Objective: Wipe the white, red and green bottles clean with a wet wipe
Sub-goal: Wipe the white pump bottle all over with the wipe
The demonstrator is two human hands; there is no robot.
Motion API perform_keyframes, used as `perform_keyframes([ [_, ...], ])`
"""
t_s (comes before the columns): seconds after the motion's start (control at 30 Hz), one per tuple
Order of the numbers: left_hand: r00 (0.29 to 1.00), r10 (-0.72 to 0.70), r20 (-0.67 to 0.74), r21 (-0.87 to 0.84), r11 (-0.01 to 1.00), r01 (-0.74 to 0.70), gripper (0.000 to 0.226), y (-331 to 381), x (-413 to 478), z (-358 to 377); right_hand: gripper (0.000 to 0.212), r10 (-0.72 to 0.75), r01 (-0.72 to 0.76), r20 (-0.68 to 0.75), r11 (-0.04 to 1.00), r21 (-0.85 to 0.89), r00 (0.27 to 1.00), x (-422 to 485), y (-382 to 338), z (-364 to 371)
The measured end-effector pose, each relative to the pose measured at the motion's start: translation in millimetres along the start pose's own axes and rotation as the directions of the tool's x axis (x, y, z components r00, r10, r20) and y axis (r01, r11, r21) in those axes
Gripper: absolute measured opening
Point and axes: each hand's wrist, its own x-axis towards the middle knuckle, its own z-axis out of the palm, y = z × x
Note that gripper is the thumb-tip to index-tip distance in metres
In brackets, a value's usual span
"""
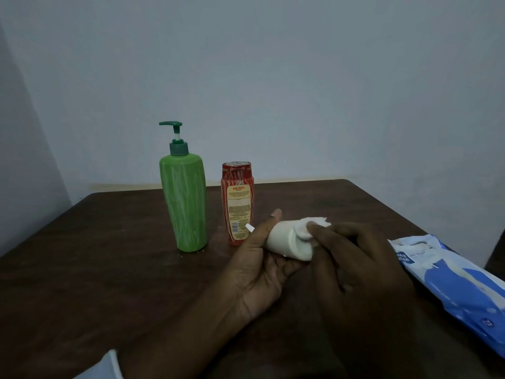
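My left hand (259, 269) grips a small white bottle (287, 242) held on its side above the table, its end pointing right. My right hand (352, 266) presses a crumpled white wet wipe (310, 227) against the bottle's upper end with its fingertips. A tall green pump bottle (184, 203), streaked with white smears, stands upright at centre left. Beside it on the right stands a red bottle (238, 203) with a yellow label, also smeared.
The dark brown wooden table (109, 283) runs to a pale wall behind. A blue and white wet wipe pack (453, 283) lies at the right edge, tilted toward me. A pale sleeve shows at the bottom left.
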Motion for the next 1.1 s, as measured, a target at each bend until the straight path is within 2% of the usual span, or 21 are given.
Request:
perform_keyframes([
  [0.13,0.995,0.064,-0.075,0.011,0.998,-0.063,0.026,2,-2,6,0.019,0.054,-0.053,0.039,0.998,-0.017,0.998,1,0,-5],
  [0.2,0.993,0.070,-0.096,-0.011,0.997,-0.072,0.041,4,-2,6,0.017,0.046,-0.045,0.075,0.999,-0.016,0.996,3,2,-7],
  [0.33,0.989,0.047,-0.139,-0.019,0.999,-0.050,0.073,6,4,1,0.019,-0.080,0.071,0.229,0.996,0.045,0.970,5,4,-12],
  [0.4,0.995,0.010,-0.099,-0.059,0.998,-0.016,0.102,7,6,-4,0.022,-0.149,0.126,0.279,0.987,0.100,0.949,6,3,-13],
  [0.43,0.998,-0.013,-0.063,-0.070,0.998,0.008,0.108,7,5,-5,0.024,-0.173,0.147,0.288,0.983,0.111,0.942,6,2,-12],
  [0.47,0.999,-0.026,-0.033,-0.054,0.998,0.024,0.100,7,4,-5,0.025,-0.188,0.161,0.287,0.980,0.113,0.939,6,1,-12],
  [0.53,1.000,-0.020,-0.017,0.006,1.000,0.020,0.063,5,3,-3,0.027,-0.183,0.166,0.253,0.982,0.087,0.950,6,0,-12],
  [0.57,1.000,-0.001,-0.016,0.040,0.999,0.001,0.054,4,1,-1,0.027,-0.165,0.154,0.215,0.986,0.067,0.963,5,-1,-12],
  [0.67,0.998,0.056,-0.026,0.072,0.996,-0.054,0.057,0,-3,6,0.027,-0.071,0.070,0.062,0.997,0.014,0.996,2,-1,-7],
  [0.77,0.994,0.084,-0.068,0.067,0.995,-0.079,0.039,-1,-6,10,0.026,-0.001,0.002,0.018,1.000,-0.015,1.000,2,-1,-6],
  [0.8,0.994,0.078,-0.077,0.052,0.996,-0.074,0.038,1,-7,10,0.024,0.009,-0.009,0.028,1.000,-0.026,1.000,2,0,-8],
  [0.93,0.993,0.056,-0.102,-0.007,0.998,-0.058,0.059,4,-4,8,0.018,0.006,0.003,0.124,0.998,-0.068,0.992,0,3,-9],
  [1.1,0.989,0.076,-0.123,0.023,0.997,-0.074,0.056,4,-2,5,0.024,-0.115,0.115,0.225,0.993,0.015,0.968,1,4,-8],
])
